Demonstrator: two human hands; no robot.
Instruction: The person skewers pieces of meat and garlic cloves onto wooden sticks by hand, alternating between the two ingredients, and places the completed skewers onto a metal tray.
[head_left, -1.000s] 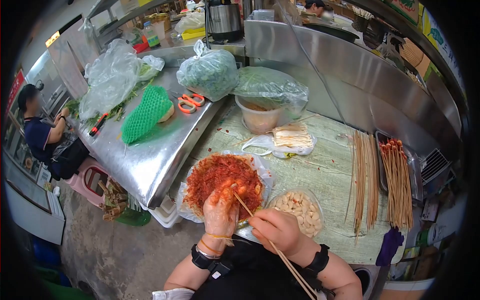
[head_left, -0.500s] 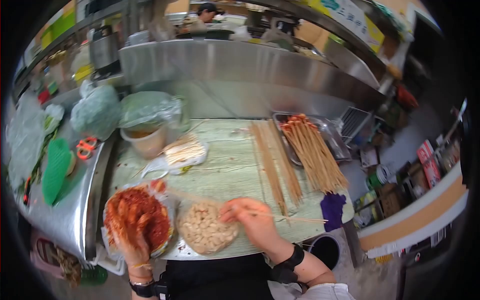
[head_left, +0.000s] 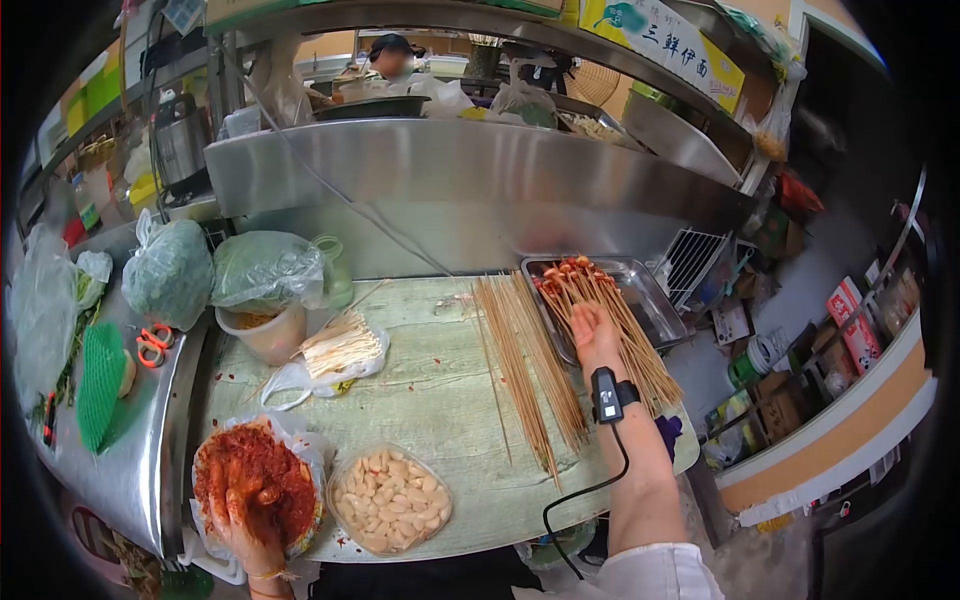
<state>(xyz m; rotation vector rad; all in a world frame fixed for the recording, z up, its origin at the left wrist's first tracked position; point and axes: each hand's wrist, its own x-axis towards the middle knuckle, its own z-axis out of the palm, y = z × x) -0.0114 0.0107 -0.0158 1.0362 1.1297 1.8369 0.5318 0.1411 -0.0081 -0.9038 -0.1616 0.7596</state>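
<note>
- Head view: the loaded skewers [head_left: 612, 322] lie fanned in the metal tray [head_left: 668, 308] at the far right of the table, their red-coated tips toward the steel counter wall.
- The right hand [head_left: 594, 332] lies palm down on that pile, fingers reaching toward the tips. Whether it has hold of a stick I cannot tell, since the fingers lie over the bundle.
- The left hand [head_left: 243, 512] is sunk in the bowl of red marinated pieces [head_left: 258, 472] at the near left edge. Its fingers are smeared red and half buried, so its grip cannot be made out either.
- Done so far, as I judge it: a good stack sits finished in the tray — a fair share of the work.
- Left to do: a broad sheaf of bare skewers [head_left: 524, 352] lies just beside the tray, and the red bowl looks well filled — so plenty remains.
- Touching the red bowl stands a bowl of pale pieces [head_left: 390, 500], full and seemingly untouched.
- Farther back lie a bag of short sticks [head_left: 340, 346], a tub [head_left: 266, 336], and two green-filled bags [head_left: 170, 272].
- Orange scissors [head_left: 152, 343] rest on the steel side table [head_left: 120, 450].
</note>
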